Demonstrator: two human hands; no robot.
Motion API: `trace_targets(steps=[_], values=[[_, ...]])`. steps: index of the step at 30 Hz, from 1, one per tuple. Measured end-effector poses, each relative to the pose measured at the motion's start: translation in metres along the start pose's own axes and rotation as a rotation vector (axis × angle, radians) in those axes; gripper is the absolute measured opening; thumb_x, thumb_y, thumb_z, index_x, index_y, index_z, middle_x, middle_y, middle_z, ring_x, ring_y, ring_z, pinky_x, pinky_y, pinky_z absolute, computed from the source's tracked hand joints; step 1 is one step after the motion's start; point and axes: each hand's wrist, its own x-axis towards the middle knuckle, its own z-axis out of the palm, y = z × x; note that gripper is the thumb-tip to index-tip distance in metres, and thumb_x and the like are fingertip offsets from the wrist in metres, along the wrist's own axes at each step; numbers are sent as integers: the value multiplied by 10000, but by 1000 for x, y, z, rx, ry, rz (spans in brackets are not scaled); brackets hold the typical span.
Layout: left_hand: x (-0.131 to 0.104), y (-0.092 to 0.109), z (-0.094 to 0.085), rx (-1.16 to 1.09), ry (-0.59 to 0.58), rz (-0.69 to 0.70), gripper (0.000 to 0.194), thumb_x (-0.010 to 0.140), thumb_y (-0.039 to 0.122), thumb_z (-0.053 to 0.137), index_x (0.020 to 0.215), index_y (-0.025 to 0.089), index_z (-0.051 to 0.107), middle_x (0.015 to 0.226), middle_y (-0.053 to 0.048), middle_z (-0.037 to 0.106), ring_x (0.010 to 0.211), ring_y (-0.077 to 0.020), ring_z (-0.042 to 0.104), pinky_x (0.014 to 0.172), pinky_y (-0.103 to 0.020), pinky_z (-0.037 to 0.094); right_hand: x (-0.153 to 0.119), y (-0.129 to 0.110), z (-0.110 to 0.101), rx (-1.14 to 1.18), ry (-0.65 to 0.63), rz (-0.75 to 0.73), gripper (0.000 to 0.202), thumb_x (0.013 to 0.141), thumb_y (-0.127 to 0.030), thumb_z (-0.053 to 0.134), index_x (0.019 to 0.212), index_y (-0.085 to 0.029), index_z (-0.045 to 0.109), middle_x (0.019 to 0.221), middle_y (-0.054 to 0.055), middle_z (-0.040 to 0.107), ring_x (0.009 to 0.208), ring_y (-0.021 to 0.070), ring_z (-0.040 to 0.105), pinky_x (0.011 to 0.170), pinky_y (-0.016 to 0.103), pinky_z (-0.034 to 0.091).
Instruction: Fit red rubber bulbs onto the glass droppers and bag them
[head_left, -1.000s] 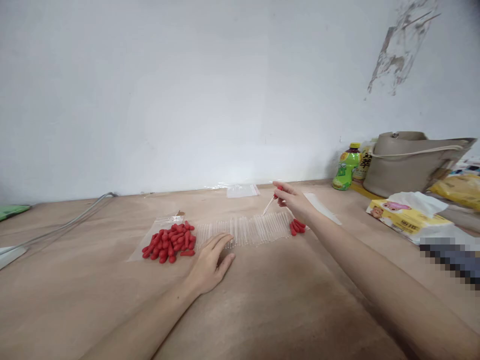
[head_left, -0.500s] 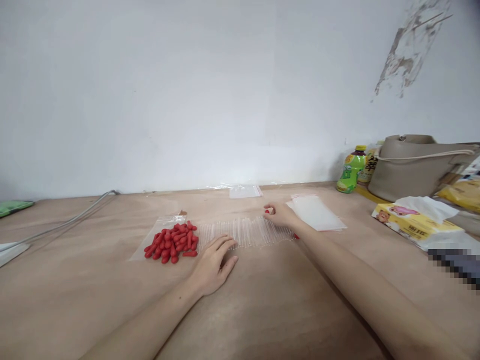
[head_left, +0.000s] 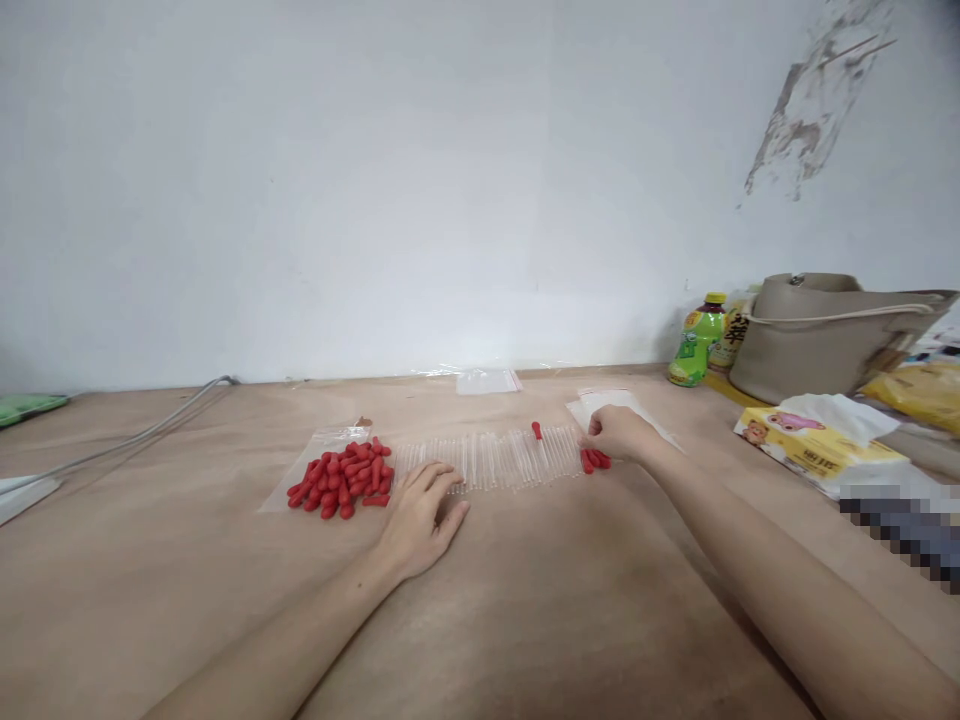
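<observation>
A row of thin clear tubes [head_left: 487, 460] lies side by side across the table. One red rubber bulb [head_left: 536, 431] sits at the top end of a tube right of the middle. To the left, a heap of red bulbs [head_left: 341, 480] rests on a clear plastic bag [head_left: 281, 492]. My left hand [head_left: 421, 515] lies with fingers apart on the left part of the tubes, holding nothing. Over the row's right end is my right hand [head_left: 619, 433], its fingers pressed together beside a few red bulbs [head_left: 595, 460]; what they hold, if anything, is hidden.
White plastic bags [head_left: 600, 400] lie behind my right hand, and another bag [head_left: 487, 381] lies by the wall. At the right are a green bottle [head_left: 697, 340], a grey-beige bag [head_left: 810, 335] and a yellow tissue box [head_left: 817, 445]. A grey cable [head_left: 161, 425] runs at the left.
My right hand has moved right, away from the tube with the red bulb, to the small group of bulbs. That bulb now stands uncovered. My left hand has hardly moved.
</observation>
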Motion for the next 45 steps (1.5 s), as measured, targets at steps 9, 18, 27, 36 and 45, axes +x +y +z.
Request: trace_targets(steps=[9,18,27,36,45], values=[[44,-10,-14,269,-85,-375,199,753,348,484,760,204,622,833,-56,590,866,-235,521,775,-343,388,0,-2,3,-107,-13,172,133,558,-171,576,666,-157,651,793,103,641,709,210,600,500,243,386],[80,0,12,380,-148,-456,264,691,346,503,694,140,668,834,-153,612,889,-312,520,736,-395,398,2,-1,7,-95,-40,172,126,554,-152,592,663,-135,653,756,114,637,683,209,608,490,238,394],[88,0,24,427,-130,-420,208,679,253,510,693,103,655,809,-194,625,843,-330,534,696,-422,401,-1,-5,0,-80,45,113,127,646,-242,599,692,-135,650,789,143,641,732,237,604,541,275,397],[67,0,1,324,-91,-242,220,838,225,384,817,102,566,837,-141,595,832,-264,528,704,-364,408,-10,-24,-1,67,287,-107,241,850,-315,389,908,-157,561,865,89,626,813,180,567,658,256,371],[2,-17,-2,2,-9,78,217,888,219,357,1006,186,536,843,-54,594,757,-178,551,656,-280,442,-50,-65,50,-18,507,-681,254,874,-258,375,1047,-167,536,895,94,582,809,197,519,712,300,316]])
